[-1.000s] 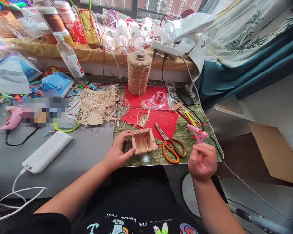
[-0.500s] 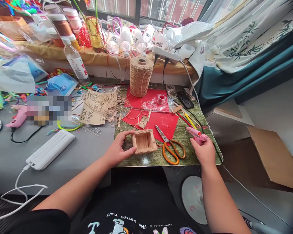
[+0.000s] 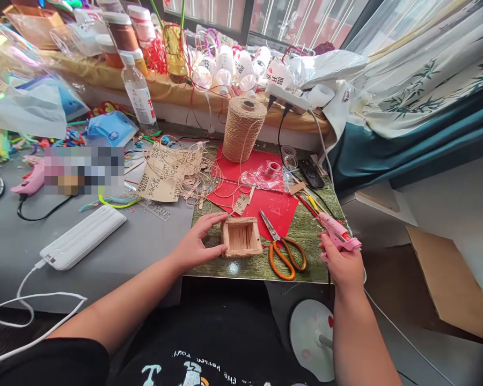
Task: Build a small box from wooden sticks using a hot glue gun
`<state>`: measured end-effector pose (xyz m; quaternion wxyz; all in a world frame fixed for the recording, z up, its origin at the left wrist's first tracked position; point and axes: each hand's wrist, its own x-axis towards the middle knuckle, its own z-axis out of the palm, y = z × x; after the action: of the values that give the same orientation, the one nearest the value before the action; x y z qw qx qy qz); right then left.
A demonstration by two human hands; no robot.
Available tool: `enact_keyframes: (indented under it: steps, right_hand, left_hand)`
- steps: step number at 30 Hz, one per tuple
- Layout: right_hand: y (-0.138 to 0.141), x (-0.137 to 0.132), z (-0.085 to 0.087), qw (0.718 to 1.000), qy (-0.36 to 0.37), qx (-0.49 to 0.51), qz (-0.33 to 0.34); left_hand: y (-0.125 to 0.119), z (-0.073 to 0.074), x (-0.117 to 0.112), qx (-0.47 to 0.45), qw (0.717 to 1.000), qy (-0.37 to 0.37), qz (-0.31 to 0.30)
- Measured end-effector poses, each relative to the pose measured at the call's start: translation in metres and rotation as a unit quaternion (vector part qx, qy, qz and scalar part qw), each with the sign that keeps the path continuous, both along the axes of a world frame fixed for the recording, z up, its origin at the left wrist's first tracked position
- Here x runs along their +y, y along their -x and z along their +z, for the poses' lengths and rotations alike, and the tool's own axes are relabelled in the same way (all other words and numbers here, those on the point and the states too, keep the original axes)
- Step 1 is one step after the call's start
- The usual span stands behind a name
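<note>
Right hand (image 3: 344, 268): closed around the grip of a pink glue gun (image 3: 334, 229), hiding most of its handle. Left hand (image 3: 195, 242): curved about the left end of a wooden box (image 3: 243, 239), thumb and fingers apart; firmness of hold cannot be told. Box sits at the mat's (image 3: 225, 271) near edge, open side toward the viewer, slatted interior visible; its rear is hidden. Count: two glue guns, the second (image 3: 30, 179) partly masked by a pixelated patch (image 3: 84, 170); one scissors (image 3: 284, 257), right of box; one large twine spool (image 3: 244, 131). Yellowish vase (image 3: 175, 53) holds green stem, cut off above. Small reel (image 3: 272, 170): inside or atop clear plastic (image 3: 253, 179), unclear.
</note>
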<state>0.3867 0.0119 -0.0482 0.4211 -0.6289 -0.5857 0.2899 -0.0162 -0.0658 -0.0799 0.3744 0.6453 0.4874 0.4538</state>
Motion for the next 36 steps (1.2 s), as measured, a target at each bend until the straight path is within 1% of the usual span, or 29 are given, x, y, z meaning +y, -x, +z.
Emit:
enact_keyframes:
  steps: [1,3,5,7,9,11,13,16,18,23,26,29,34,36]
  right_hand:
    - [0.006,-0.005,0.008,0.999,0.026,0.029,0.022]
    - [0.024,-0.014,0.027,0.990,0.060,0.062,0.112]
    - [0.047,-0.021,0.047,0.976,0.055,0.072,0.197]
    - [0.072,-0.024,0.062,0.954,0.060,0.076,0.285]
    - [0.096,-0.025,0.070,0.929,0.073,0.072,0.355]
    - [0.113,-0.024,0.069,0.915,0.075,0.055,0.393]
    - [0.124,-0.022,0.061,0.910,0.073,0.032,0.408]
    - [0.132,-0.021,0.048,0.906,0.071,-0.001,0.417]
    - [0.136,-0.021,0.045,0.902,0.063,-0.027,0.426]
    - [0.144,-0.019,0.053,0.891,0.026,-0.102,0.443]
    - [0.147,-0.018,0.055,0.890,0.021,-0.103,0.444]
    - [0.149,-0.017,0.053,0.891,0.035,-0.089,0.443]
    - [0.150,-0.017,0.050,0.894,0.049,-0.090,0.437]
    - [0.150,-0.016,0.050,0.892,0.048,-0.098,0.440]
  left_hand:
    - [0.000,-0.001,0.000,-0.012,1.000,0.010,-0.002]
    - [0.000,-0.002,0.000,-0.032,0.999,0.032,-0.008]
    - [0.000,-0.002,0.000,-0.038,0.998,0.037,-0.016]
    - [-0.001,-0.001,-0.001,-0.028,0.999,0.024,-0.014]
    - [-0.001,0.000,-0.002,-0.014,1.000,0.013,0.004]
    - [-0.002,0.002,-0.003,-0.008,0.999,0.010,0.030]
    - [-0.002,0.003,-0.003,-0.010,0.999,0.006,0.051]
    - [-0.002,0.003,-0.004,-0.020,0.997,-0.001,0.071]
    - [-0.002,0.002,-0.004,-0.036,0.996,-0.006,0.082]
    - [-0.002,-0.001,-0.005,-0.085,0.989,0.006,0.117]
    - [-0.002,-0.004,-0.005,-0.133,0.982,0.014,0.137]
    - [-0.003,-0.005,-0.005,-0.160,0.978,0.036,0.128]
    - [-0.006,-0.005,-0.007,-0.151,0.984,0.057,0.081]
    - [-0.007,-0.005,-0.008,-0.145,0.984,0.061,0.077]
